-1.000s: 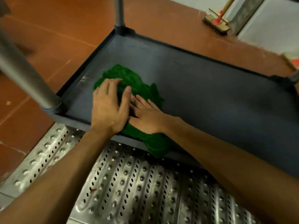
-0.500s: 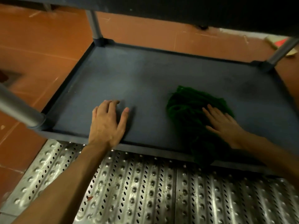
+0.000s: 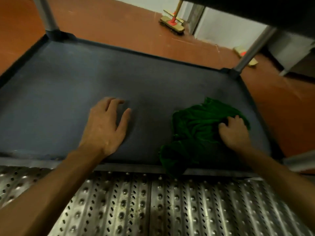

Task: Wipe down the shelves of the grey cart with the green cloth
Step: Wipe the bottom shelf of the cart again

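left hand (image 3: pixel 109 126): spread flat on grey cart shelf (image 3: pixel 68 92), holding nothing | right hand (image 3: pixel 233 132): curled, gripping green cloth (image 3: pixel 196 130) bunched near shelf's right rim

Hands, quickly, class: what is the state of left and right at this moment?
Left hand: open, resting flat on the grey shelf.
Right hand: fingers curled, gripping the green cloth.

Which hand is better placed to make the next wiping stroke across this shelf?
Right. The right hand grips the bunched green cloth near the right end of the shelf. The left hand rests open on bare surface, apart from the cloth, likely only bracing.
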### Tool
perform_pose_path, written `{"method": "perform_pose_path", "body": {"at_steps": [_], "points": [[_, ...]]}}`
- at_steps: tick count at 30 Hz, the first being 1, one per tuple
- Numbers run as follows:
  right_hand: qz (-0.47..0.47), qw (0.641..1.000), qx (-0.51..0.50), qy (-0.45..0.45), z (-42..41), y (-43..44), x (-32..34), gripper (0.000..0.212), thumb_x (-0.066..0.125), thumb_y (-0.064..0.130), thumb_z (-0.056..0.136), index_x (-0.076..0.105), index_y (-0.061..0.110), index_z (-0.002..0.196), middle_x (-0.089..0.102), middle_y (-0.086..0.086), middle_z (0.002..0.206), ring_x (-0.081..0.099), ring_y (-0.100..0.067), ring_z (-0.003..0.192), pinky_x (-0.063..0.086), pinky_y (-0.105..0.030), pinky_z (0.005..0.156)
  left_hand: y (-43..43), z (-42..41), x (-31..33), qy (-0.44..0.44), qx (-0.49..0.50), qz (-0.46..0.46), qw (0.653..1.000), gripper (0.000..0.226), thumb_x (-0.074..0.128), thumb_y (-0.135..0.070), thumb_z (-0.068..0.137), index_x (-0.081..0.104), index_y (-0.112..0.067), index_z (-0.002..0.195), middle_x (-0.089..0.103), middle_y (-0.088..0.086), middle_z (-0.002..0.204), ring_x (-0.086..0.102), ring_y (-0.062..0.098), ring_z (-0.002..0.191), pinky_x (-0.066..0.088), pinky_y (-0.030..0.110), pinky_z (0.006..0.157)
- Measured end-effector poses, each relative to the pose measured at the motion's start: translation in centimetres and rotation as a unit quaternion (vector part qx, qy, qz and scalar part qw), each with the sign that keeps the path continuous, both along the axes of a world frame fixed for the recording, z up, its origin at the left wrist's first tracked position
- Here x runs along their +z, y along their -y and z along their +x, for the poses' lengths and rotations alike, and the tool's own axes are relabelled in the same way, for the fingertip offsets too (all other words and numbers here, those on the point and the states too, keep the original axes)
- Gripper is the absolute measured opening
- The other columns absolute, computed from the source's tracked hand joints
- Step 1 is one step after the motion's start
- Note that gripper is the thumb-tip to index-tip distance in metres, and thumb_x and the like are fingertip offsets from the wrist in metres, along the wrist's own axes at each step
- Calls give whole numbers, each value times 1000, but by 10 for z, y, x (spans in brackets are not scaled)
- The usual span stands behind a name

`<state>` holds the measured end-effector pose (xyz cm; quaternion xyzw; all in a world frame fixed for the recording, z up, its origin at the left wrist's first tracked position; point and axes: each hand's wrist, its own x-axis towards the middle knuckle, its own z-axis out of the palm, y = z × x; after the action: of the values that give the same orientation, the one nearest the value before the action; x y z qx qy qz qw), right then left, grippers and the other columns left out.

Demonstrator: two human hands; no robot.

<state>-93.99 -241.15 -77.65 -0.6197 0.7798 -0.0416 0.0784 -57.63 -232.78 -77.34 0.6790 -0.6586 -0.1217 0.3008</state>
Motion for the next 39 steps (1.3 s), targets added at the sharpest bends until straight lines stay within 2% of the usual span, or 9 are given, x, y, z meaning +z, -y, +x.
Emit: {"method": "perform_pose_path", "body": {"at_steps": [2,4,7,10,16,23,33,36,39], "points": [[-29,997,-31,68,23,-2,-9,55,52,21,94,42,-7,141,36,-27,151,31,-39,140,22,-46,119,8,-19,-1,23,-25,8,999,53,38,-40,102,59,-3,134,57,18,135,54,36,124,40,45,111],[2,992,-93,84,33,-1,-20,72,48,40,98,25,-2,151,17,-27,160,16,-39,147,12,-47,122,17,-39,-5,42,-48,24,998,48,42,-34,104,56,-3,138,53,19,141,50,38,130,37,48,114],[53,986,-151,45,38,2,-34,91,26,67,97,0,4,156,-10,-25,162,-8,-38,151,-4,-49,121,14,-51,-23,112,-62,92,987,52,37,-39,106,42,-14,151,36,12,157,28,29,149,22,46,121],[44,989,-144,-5,41,26,-44,97,12,76,91,1,6,157,-8,-22,163,-7,-37,151,-5,-49,121,8,-43,-35,111,-36,106,988,54,32,-44,106,34,-22,155,24,7,165,15,26,154,10,46,126],[9,997,-46,-55,42,85,-38,86,18,64,98,16,1,156,12,-24,162,12,-39,149,9,-48,121,15,-33,-36,73,43,99,991,55,31,-46,105,30,-24,156,18,11,167,9,28,155,4,50,125],[51,996,10,-66,71,145,-30,84,13,64,98,5,6,158,3,-17,165,6,-34,152,5,-45,123,29,52,-32,115,145,114,976,54,31,-44,104,34,-24,154,23,13,163,14,31,153,5,56,124],[82,992,63,-67,132,208,-30,77,17,56,102,2,5,157,-1,-20,164,2,-38,151,5,-45,122,24,62,-40,58,130,130,981,58,24,-50,106,23,-25,158,5,14,169,-2,33,156,-7,58,123],[63,994,63,-60,164,228,-29,77,17,55,103,7,1,156,5,-22,164,6,-38,151,6,-45,122,28,67,-33,24,116,148,982,56,28,-50,106,32,-23,155,16,14,166,7,32,155,-7,59,123],[45,994,82,-58,198,249,-31,76,18,55,103,11,-1,156,10,-24,162,11,-38,150,8,-46,121,32,102,-16,4,127,115,985,44,37,-49,103,51,-25,137,50,7,142,38,27,140,-1,61,123]]}}
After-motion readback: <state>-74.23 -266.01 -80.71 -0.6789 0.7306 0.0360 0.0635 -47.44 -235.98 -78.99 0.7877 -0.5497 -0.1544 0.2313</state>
